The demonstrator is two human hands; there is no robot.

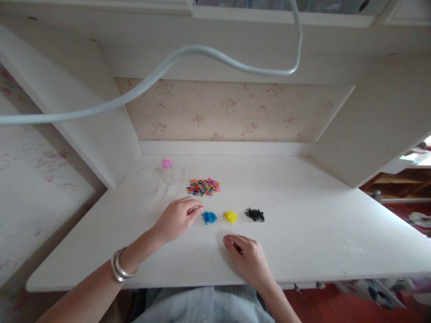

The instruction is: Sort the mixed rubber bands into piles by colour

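I see the blue pile (209, 217), yellow pile (230, 217) and black pile (255, 215) just below frame centre, mixed pile (203, 186) above, left hand (177, 219) and right hand (248, 256) nearby, fingers curled, whether grasping anything I cannot tell.

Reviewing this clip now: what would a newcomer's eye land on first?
Probably the multicoloured pile of small pieces, vivid against the white desk. Nearer the person, a row of blue, yellow and black piles stands out, with the left hand just left of the blue one and the right hand nearer the desk's front edge. Above, a thick white cable curves across the view.
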